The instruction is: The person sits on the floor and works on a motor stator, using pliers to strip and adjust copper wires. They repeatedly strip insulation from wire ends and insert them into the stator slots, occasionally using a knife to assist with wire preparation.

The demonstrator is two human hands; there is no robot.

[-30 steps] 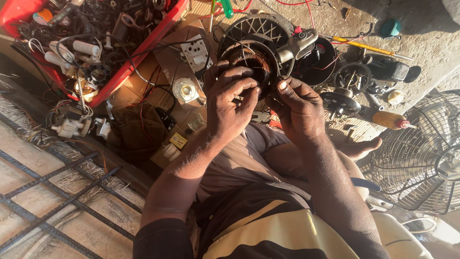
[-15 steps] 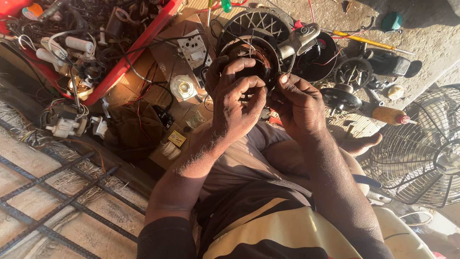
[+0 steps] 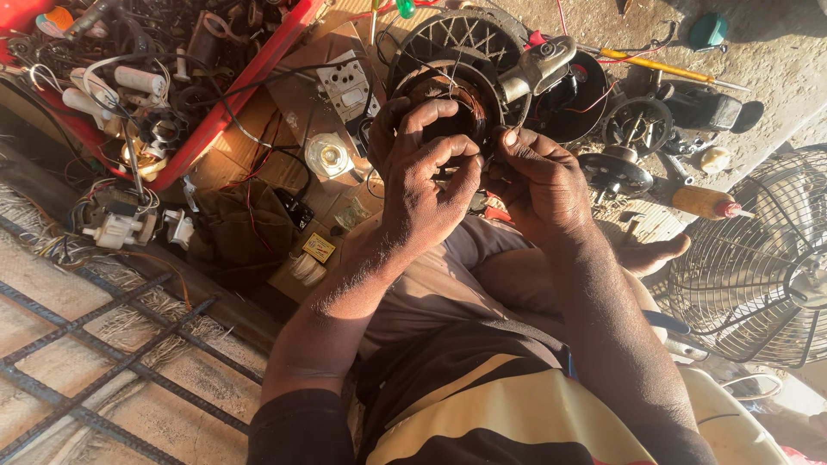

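So the motor stator [image 3: 457, 99] with its copper windings sits up at 12 o'clock, held in front of the person's chest over the cluttered floor. Compared with a second ago, the left hand [image 3: 422, 181] has shifted a little: its fingers curl higher over the rim of the stator now, thumb and forefinger pinched close as if on a fine wire, though the wire itself is too thin to make out. The right hand [image 3: 538, 185] stays pressed against the 3 o'clock side of the windings, fingertips bunched tight. Both grips look clenched on the stator or its wire ends. My read is they're partway into fiddling with the winding leads, nothing finished.

Textures: the copper coil is glossy reddish-brown, ringed by a dark ribbed metal housing [image 3: 465, 39]. At 10 o'clock there's a red plastic tray [image 3: 228, 116] stuffed with tangled cables and white capacitors. A round clear-ish disc [image 3: 328, 156] lies on cardboard at 9 o'clock. Out at 3 o'clock sits a wire fan guard [image 3: 758, 258], thin metal spokes, and a yellow screwdriver [image 3: 663, 67] on the dusty concrete.
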